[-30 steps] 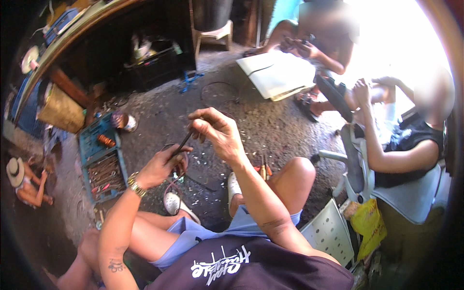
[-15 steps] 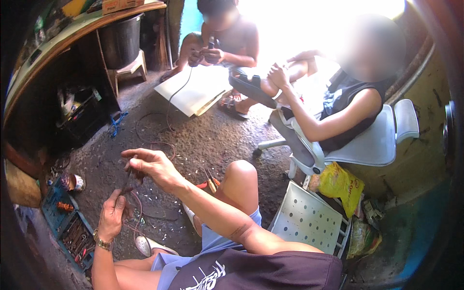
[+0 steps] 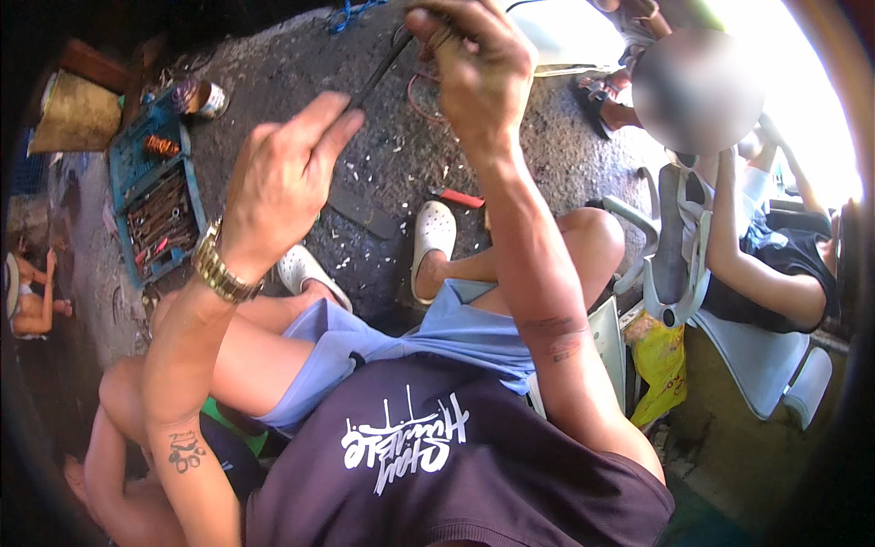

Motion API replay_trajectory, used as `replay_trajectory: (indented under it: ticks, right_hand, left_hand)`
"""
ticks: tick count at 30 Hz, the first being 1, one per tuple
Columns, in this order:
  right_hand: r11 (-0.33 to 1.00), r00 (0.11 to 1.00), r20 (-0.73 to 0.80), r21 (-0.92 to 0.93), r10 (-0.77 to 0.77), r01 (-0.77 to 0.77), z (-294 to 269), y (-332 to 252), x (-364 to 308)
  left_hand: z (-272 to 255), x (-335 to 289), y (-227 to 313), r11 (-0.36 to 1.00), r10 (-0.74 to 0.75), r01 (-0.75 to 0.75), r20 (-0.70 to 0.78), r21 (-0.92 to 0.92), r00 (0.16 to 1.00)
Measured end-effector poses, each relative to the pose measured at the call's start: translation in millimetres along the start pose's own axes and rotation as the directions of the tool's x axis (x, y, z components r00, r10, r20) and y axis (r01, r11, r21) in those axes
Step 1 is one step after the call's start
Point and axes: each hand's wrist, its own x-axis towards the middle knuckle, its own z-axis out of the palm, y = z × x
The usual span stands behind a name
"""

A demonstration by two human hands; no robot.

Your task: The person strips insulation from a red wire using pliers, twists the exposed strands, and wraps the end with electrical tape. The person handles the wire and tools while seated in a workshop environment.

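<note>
Left hand (image 3: 287, 178) pinches lower end of a dark rod-like piece (image 3: 387, 68) btwn thumb & forefinger; gold-coloured watch (image 3: 219, 264) on that wrist. Right hand (image 3: 488, 77), nr top edge of view, has its fingers bent round the upper end; exact grip there partly hidden & a bit blurred. Piece runs slantwise btwn the two hands, held up over the floor (image 3: 264, 73); can't tell if it's stiff or flexible.

Main risk, I'd judge: a slip. Left pinch covers only a short bit at the end, & right-hand fingers look dark-smudged, poss. greasy, so a hard pull or twist could slide it out. If it's brittle, uneven force could snap it. Dropped, it'd prob. land among the white flecks nr the dark flat strip (image 3: 363, 214) & red-handled tool (image 3: 458, 198), easy to lose sight of there. White clog (image 3: 436, 239) is close to that tool, so a shifted foot might kick it. Reddish cord (image 3: 424, 96) beyond could snag a foot too.

Further out: blue toolbox (image 3: 130, 162) on the left w/ an orange coil (image 3: 161, 146) & loose tools; on the right, co-worker in black top (image 3: 797, 260), grey chair (image 3: 747, 360), yellow bag (image 3: 661, 365).
</note>
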Motion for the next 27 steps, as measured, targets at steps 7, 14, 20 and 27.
replay_trajectory:
  ticks: [7, 14, 20, 27]
  right_hand:
    - [0.864, 0.722, 0.479, -0.211, 0.498, -0.456, -36.0, 161.0, -37.1]
    - [0.337, 0.276, 0.311, -0.94, 0.909, -0.053, -31.9, 263.6, -305.6]
    - [0.695, 0.337, 0.673, -0.715, 0.659, 0.07, 95.0, 171.1, -404.5]
    - [0.586, 0.186, 0.556, -0.774, 0.81, -0.238, 114.5, 164.3, -371.1]
  left_hand:
    - [-18.5, 28.4, -56.9, 0.905, -0.288, 0.295, 0.067, -0.307, 0.955]
    - [-60.2, 15.2, -89.1, 0.791, -0.522, 0.496, 0.027, -0.357, 0.852]
    - [-66.5, 29.2, -72.2, 0.771, -0.611, 0.586, -0.03, -0.249, 0.791]
    - [-90.1, 24.3, -97.0, 0.879, -0.455, 0.406, -0.185, -0.25, 0.871]
